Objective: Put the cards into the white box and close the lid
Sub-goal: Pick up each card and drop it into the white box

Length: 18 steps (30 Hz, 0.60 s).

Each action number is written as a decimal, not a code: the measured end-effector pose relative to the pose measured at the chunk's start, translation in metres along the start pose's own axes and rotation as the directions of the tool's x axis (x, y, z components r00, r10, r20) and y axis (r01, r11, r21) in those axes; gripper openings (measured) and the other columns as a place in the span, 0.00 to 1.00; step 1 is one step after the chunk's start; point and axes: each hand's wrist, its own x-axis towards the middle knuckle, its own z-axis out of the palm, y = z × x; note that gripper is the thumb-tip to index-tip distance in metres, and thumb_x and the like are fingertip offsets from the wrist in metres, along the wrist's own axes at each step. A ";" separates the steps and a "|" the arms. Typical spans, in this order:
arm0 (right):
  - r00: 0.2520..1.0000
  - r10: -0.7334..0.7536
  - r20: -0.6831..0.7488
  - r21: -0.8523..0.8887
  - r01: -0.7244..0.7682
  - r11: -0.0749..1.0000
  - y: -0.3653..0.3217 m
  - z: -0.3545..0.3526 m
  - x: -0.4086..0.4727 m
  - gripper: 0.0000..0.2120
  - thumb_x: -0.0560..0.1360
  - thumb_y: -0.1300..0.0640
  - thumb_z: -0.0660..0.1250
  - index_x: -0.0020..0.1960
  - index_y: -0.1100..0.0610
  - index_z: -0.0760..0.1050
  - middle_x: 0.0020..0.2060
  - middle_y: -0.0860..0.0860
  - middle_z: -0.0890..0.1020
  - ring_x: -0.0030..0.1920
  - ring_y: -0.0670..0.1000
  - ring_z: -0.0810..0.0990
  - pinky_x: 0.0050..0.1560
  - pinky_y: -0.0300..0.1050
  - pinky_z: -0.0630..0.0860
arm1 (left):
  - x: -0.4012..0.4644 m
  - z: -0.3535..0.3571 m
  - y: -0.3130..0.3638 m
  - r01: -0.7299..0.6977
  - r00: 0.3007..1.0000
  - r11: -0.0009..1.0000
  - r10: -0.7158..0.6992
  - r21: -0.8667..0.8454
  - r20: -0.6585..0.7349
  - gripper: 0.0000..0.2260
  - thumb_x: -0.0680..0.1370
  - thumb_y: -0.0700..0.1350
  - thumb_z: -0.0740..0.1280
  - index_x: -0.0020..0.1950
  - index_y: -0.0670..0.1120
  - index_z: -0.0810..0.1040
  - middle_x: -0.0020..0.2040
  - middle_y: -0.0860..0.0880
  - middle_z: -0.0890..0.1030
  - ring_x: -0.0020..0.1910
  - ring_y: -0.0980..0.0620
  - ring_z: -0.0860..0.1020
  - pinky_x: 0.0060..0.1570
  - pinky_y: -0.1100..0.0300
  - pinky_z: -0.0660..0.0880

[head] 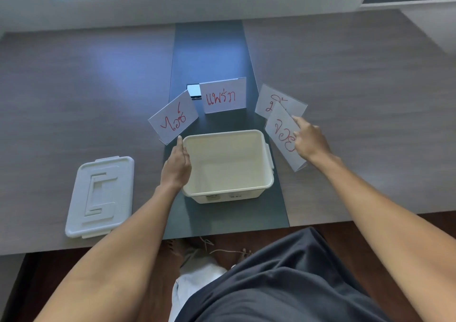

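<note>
The open white box [267,173] stands on the dark strip in the middle of the table, with nothing visible inside. My left hand [175,167] rests against its left rim. Its white lid [100,196] lies flat on the table to the left. Several white cards with red writing surround the box: one at the far left corner [172,118], one standing behind the box [223,95], one at the right rear [274,99]. My right hand [309,139] grips a further card [281,134] to the right of the box, tilted above the table.
A small dark phone-like object [194,91] stands behind the cards. The grey table's [357,75] near edge runs just below the box. A wall with windows lies beyond the table's far edge. My legs and feet show below.
</note>
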 end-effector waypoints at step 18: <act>0.900 -0.390 0.195 0.512 0.247 0.823 -0.082 -0.027 0.004 0.16 0.79 0.56 0.68 0.66 0.52 0.78 0.55 0.46 0.85 0.53 0.44 0.85 0.57 0.45 0.81 | -0.009 -0.001 -0.006 -0.080 0.996 0.992 0.083 -0.093 0.031 0.23 0.85 0.48 0.48 0.81 0.53 0.51 0.79 0.54 0.60 0.75 0.52 0.63 0.71 0.50 0.62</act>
